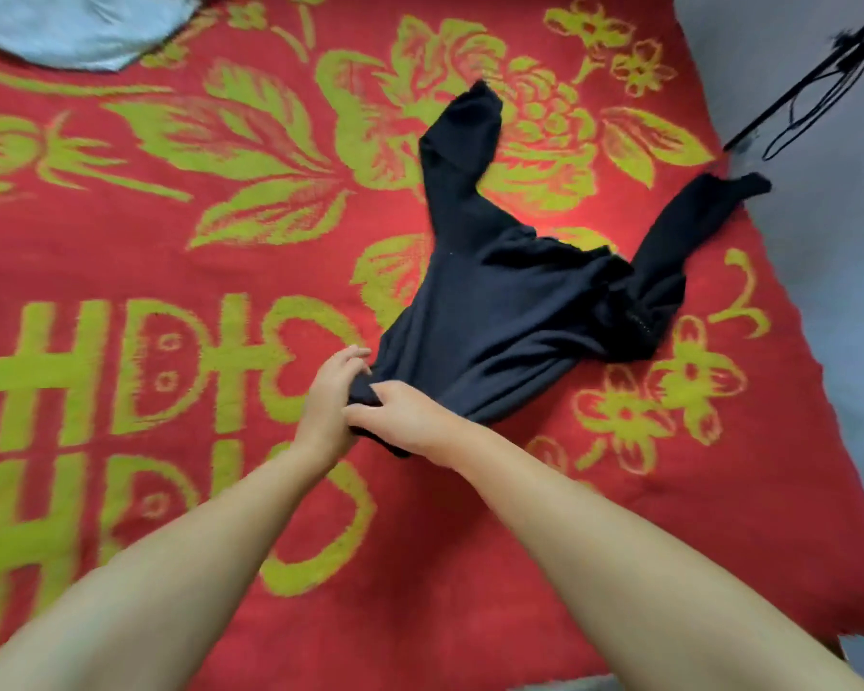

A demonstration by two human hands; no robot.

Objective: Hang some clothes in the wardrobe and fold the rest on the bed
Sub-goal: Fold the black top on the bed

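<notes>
Black garment [500,311] on red blanket [170,241] | left hand [333,391], right hand [400,416] grip near hem | sleeves spread

Two bare forearms reach forward from the lower edge and converge toward the centre, both wrists held close together. Left hand [331,391]: fingers curled, gripping the hem of a dark garment [495,311]. Right hand [400,411]: back upward, fingers curled onto the same hem, touching the left hand.
</notes>
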